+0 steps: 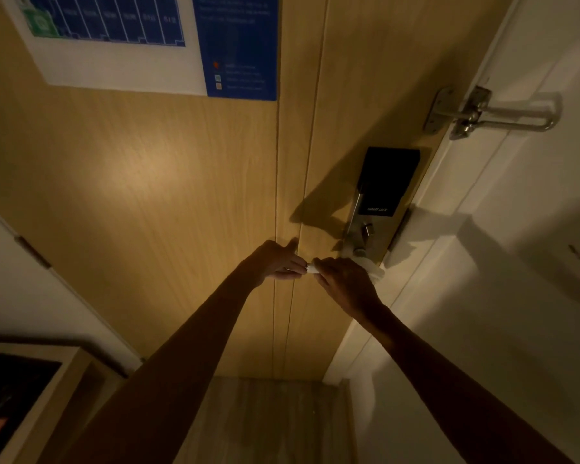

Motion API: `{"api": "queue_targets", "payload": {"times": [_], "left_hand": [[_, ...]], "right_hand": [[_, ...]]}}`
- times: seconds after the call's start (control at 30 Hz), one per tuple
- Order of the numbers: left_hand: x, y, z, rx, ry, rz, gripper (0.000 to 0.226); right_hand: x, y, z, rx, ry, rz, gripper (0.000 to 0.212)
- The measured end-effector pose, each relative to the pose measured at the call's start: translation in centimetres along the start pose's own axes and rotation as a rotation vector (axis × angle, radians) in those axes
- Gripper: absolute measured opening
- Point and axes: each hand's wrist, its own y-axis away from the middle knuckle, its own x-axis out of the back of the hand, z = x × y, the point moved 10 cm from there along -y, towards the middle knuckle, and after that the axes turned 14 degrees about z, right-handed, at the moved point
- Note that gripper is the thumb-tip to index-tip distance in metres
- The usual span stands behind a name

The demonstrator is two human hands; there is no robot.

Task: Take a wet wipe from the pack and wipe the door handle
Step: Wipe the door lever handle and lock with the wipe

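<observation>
The door handle (304, 269) is a metal lever that runs left from the smart lock plate (370, 229) on the wooden door (148, 182). Most of it is hidden under my hands. My right hand (344, 284) is closed over the lever with a white wet wipe (376, 273) wrapped under it. A bit of wipe shows at my fingertips and a bunch of it hangs by my wrist. My left hand (275, 262) pinches the lever's free end, touching the right hand's fingertips. The wipe pack is not in view.
A black card reader (387, 177) sits above the lever. A metal swing guard latch (476, 112) bridges the door and the white frame (466, 202) at the upper right. A blue and white floor plan sign (154, 41) hangs on the door. A wooden cabinet (31, 390) stands at the lower left.
</observation>
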Motion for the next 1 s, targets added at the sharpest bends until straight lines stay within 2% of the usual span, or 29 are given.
{"api": "queue_targets", "payload": {"times": [0.2, 0.37, 0.5, 0.57, 0.7, 0.8, 0.9, 0.97, 1.0], "left_hand": [[0.0, 0.1, 0.5, -0.007, -0.028, 0.005, 0.038], [-0.2, -0.2, 0.4, -0.005, -0.007, 0.029, 0.044], [-0.4, -0.1, 0.3, 0.02, -0.02, 0.011, 0.038], [-0.6, 0.0, 0.3, -0.007, -0.037, -0.013, 0.038], [-0.1, -0.4, -0.1, 0.003, 0.039, 0.085, 0.053], [-0.2, -0.4, -0.2, -0.008, 0.044, 0.091, 0.054], [-0.2, 0.0, 0.2, -0.016, 0.036, 0.075, 0.053], [-0.3, 0.2, 0.3, -0.015, 0.032, 0.069, 0.052], [-0.2, 0.3, 0.3, -0.013, 0.034, 0.069, 0.052]], "right_hand": [[0.0, 1.3, 2.4, -0.055, -0.03, -0.086, 0.036], [0.2, 0.4, 1.1, -0.149, -0.03, -0.057, 0.035], [-0.1, 0.3, 1.1, -0.171, -0.068, -0.104, 0.034], [1.4, 1.3, 3.3, -0.232, -0.069, -0.065, 0.033], [3.4, 2.3, 5.3, -0.33, -0.053, 0.011, 0.032], [2.7, 1.6, 3.4, -0.299, -0.099, -0.008, 0.026], [3.0, 1.6, 3.7, -0.229, -0.083, -0.026, 0.03], [4.0, 2.5, 6.2, -0.386, -0.171, -0.038, 0.037], [4.5, 2.5, 6.7, -0.409, -0.163, -0.082, 0.042]]}}
